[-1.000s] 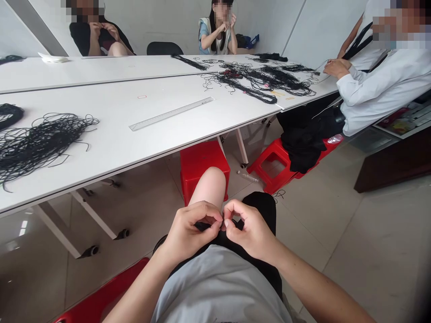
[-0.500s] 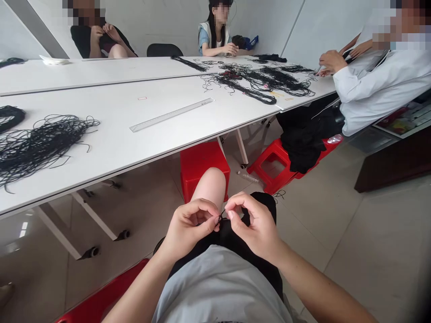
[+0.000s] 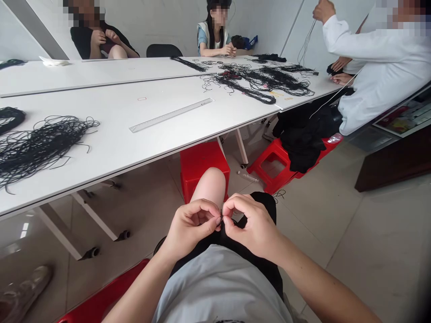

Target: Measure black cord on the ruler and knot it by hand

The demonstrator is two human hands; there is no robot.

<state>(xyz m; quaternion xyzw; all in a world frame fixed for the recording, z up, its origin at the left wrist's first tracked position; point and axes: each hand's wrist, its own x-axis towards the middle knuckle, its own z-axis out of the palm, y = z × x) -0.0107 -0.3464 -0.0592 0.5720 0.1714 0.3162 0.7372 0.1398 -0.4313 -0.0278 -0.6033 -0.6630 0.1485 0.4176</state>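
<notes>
Over my lap, my left hand point(image 3: 191, 226) and my right hand point(image 3: 251, 224) meet fingertip to fingertip. Both are closed in a pinch on a thin black cord point(image 3: 221, 218), of which only a short bit shows between the fingers. My bare knee point(image 3: 210, 184) sticks out just beyond them. A loose heap of black cords point(image 3: 40, 143) lies on the white table point(image 3: 134, 134) to my left, out of reach of either hand. A clear ruler point(image 3: 171, 115) lies mid-table.
More black cords point(image 3: 266, 80) cover the table's far right end. Three other people sit around it; the one in white point(image 3: 377, 72) holds a cord up high. Red stools point(image 3: 202, 166) stand under the table, and a shoe point(image 3: 23, 291) shows at lower left.
My fingertips parted slightly, then pinched together again on the cord. The person in white raised an arm, pulling a cord upward. A shoe came into view at lower left.
</notes>
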